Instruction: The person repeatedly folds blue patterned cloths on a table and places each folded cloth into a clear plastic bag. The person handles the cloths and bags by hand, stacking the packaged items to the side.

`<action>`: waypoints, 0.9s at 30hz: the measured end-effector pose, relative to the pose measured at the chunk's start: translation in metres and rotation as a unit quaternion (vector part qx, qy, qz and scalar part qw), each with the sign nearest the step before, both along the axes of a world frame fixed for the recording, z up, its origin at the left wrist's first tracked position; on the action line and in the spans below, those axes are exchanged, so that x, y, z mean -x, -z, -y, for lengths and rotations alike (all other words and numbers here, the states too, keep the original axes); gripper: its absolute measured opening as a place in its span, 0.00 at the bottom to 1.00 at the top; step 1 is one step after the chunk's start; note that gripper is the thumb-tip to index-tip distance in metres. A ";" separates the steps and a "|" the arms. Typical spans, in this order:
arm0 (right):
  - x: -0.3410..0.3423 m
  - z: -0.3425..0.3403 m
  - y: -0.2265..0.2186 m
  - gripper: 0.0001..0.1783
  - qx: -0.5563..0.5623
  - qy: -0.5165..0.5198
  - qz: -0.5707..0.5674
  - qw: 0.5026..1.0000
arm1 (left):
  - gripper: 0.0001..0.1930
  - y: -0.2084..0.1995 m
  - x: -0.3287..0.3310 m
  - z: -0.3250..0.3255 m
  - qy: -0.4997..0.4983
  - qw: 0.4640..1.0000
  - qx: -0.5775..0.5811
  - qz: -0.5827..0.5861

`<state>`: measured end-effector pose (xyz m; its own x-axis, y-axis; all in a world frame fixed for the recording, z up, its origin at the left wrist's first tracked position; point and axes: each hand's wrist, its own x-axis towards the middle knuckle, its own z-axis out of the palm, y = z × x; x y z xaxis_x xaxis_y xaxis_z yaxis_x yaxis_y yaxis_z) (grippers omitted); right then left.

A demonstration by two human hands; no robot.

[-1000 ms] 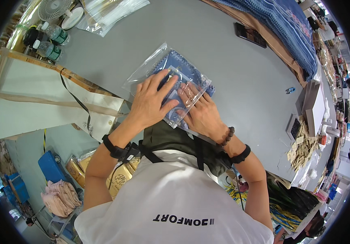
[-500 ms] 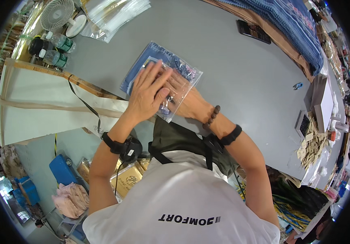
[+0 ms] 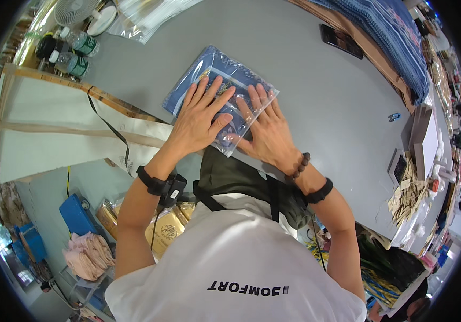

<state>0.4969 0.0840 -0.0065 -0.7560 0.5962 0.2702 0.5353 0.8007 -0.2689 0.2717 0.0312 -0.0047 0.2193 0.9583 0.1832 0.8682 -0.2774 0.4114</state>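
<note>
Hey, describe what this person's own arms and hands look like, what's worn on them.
Both are ungloved, with short white sleeves. Behind the left hand: a black wristband, boxy black module, thin dark cable. Behind the right hand: a brown beaded bracelet and black strap.

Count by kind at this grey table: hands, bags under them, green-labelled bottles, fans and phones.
Hands: 2, left hand and right hand
Bag: 1
Bottles: 2
Fan: 1
Phone: 1
Total: 7

A wide grey table (image 3: 327,134) stands over a pale greenish floor (image 3: 42,193).
</note>
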 end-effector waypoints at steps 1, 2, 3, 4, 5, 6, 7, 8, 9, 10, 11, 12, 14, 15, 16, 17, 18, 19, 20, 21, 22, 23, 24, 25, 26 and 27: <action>-0.002 0.003 0.000 0.54 0.012 -0.002 -0.002 1.000 | 0.30 0.001 0.000 0.001 0.004 1.000 -0.002 -0.003; -0.003 0.006 0.000 0.56 0.025 -0.002 -0.004 1.000 | 0.30 0.001 -0.001 0.003 0.012 1.000 -0.003 -0.006; -0.003 0.006 0.000 0.60 0.027 -0.008 -0.004 1.000 | 0.31 0.002 -0.002 0.004 0.012 1.000 -0.009 -0.014; -0.001 0.005 0.000 0.60 0.027 -0.015 -0.001 1.000 | 0.32 0.002 -0.002 0.004 0.008 1.000 -0.015 -0.021; 0.000 0.002 0.000 0.60 0.029 -0.020 0.004 0.999 | 0.32 0.002 -0.004 0.003 0.005 0.999 -0.023 -0.028; 0.002 -0.001 0.000 0.60 0.029 -0.024 0.009 0.999 | 0.33 0.003 -0.005 0.003 0.002 0.999 -0.032 -0.036; 0.002 -0.004 -0.001 0.58 0.039 -0.028 0.006 0.999 | 0.34 0.003 -0.005 0.002 -0.001 0.999 -0.027 -0.047; 0.000 -0.006 -0.003 0.57 0.048 -0.033 0.004 0.998 | 0.34 0.003 -0.006 0.000 -0.004 0.998 -0.023 -0.058; -0.002 -0.007 -0.005 0.55 0.044 -0.043 -0.005 0.998 | 0.35 0.004 -0.007 0.000 -0.017 0.997 -0.009 -0.074; -0.007 -0.006 -0.008 0.50 0.050 -0.036 -0.002 0.998 | 0.34 0.004 -0.006 0.001 -0.016 0.998 -0.038 -0.053; -0.014 -0.002 -0.011 0.46 0.043 -0.036 -0.004 0.998 | 0.32 0.004 -0.006 0.005 -0.025 0.997 -0.055 -0.037; -0.022 0.003 -0.015 0.41 0.038 -0.040 -0.005 0.998 | 0.30 0.004 -0.007 0.009 -0.033 0.996 -0.076 -0.028; -0.040 0.023 -0.022 0.29 0.098 0.018 -0.078 0.992 | 0.22 0.005 -0.008 0.029 -0.072 0.980 -0.172 0.063; -0.045 0.032 -0.025 0.23 0.128 0.051 -0.116 0.984 | 0.17 0.005 -0.008 0.041 -0.087 0.966 -0.220 0.105; -0.047 0.041 -0.026 0.19 0.224 0.102 -0.149 0.958 | 0.13 0.004 -0.009 0.058 -0.140 0.963 -0.188 0.134; -0.048 0.049 -0.028 0.16 0.317 0.156 -0.181 0.918 | 0.09 0.004 -0.013 0.075 -0.172 0.953 -0.186 0.169; -0.046 0.055 -0.029 0.13 0.414 0.227 -0.194 0.860 | 0.11 0.004 -0.018 0.088 -0.230 0.947 0.001 0.224; -0.044 0.059 -0.031 0.14 0.516 0.230 -0.226 0.794 | 0.15 0.006 -0.025 0.099 -0.262 0.911 0.154 0.277; -0.039 0.061 -0.031 0.14 0.558 0.224 -0.206 0.772 | 0.17 0.010 -0.036 0.106 -0.251 0.845 0.233 0.412; -0.033 0.062 -0.030 0.15 0.591 0.214 -0.192 0.754 | 0.16 0.014 -0.047 0.110 -0.221 0.801 0.264 0.489; -0.027 0.062 -0.029 0.15 0.623 0.197 -0.180 0.736 | 0.16 0.018 -0.055 0.111 -0.187 0.753 0.277 0.567; -0.022 0.061 -0.029 0.15 0.652 0.182 -0.163 0.718 | 0.16 0.021 -0.061 0.111 -0.181 0.750 0.272 0.575; -0.018 0.061 -0.027 0.15 0.654 0.189 -0.163 0.714 | 0.15 0.024 -0.067 0.110 -0.173 0.745 0.276 0.582; -0.014 0.061 -0.026 0.15 0.658 0.187 -0.167 0.710 | 0.16 0.026 -0.071 0.109 -0.177 0.726 0.264 0.610; -0.011 0.062 -0.025 0.15 0.662 0.182 -0.176 0.706 | 0.16 0.027 -0.072 0.107 -0.191 0.712 0.257 0.625; -0.009 0.064 -0.023 0.15 0.662 0.185 -0.182 0.703 | 0.17 0.029 -0.075 0.105 -0.189 0.698 0.254 0.642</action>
<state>0.5059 0.0200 0.0170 -0.5069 0.6454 -0.5714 0.3436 -0.4567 -0.8206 0.3462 -0.0742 -0.0335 -0.0989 0.9159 -0.3889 -0.3352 0.3373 0.8797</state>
